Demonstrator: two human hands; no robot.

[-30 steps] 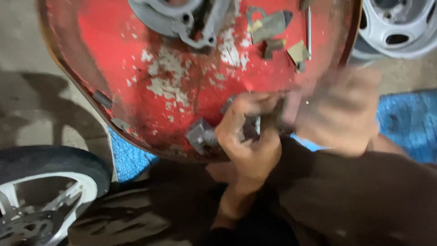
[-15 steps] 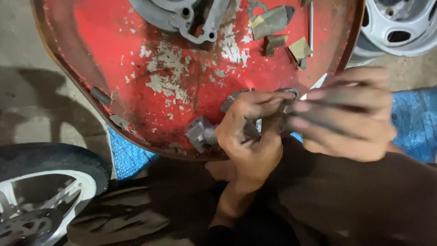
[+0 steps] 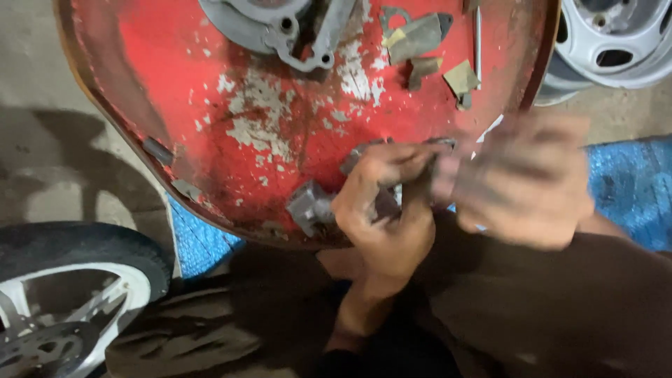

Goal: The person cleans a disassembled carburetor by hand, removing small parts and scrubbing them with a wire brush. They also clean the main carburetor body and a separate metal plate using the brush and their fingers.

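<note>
1. Nearest to me, at 6 o'clock, my dark trousers fill the bottom of the view, with a blue mat [image 3: 630, 189] showing beside them at 3 o'clock and again under the tray's near edge.
2. At 8 o'clock I see a black tyre on a white spoked wheel [image 3: 70, 294], lying on the bare concrete floor [image 3: 56, 154].
3. My left hand [image 3: 381, 210] sits just past centre, fingers curled tight and clamped on a small grey metal part [image 3: 311, 206] whose blocky end sticks out at 9 o'clock from the fist. The part hangs right over the near rim of the tray.
4. My right hand [image 3: 521, 182] is at 3 o'clock from the left one, touching it at the fingertips. It is blurred with motion, so I cannot tell whether its fingers are apart or closed on anything.
5. Beyond both hands lies the big round red tray [image 3: 280, 140], paint chipped and rusty along the rim.
6. At 12 o'clock on the tray rests a grey cast housing [image 3: 280, 28]; at 1 o'clock lie loose gasket scraps [image 3: 420, 38] and a thin rod [image 3: 478, 42].
7. Farthest, at 2 o'clock, stands a silver wheel rim [image 3: 616, 35].
</note>
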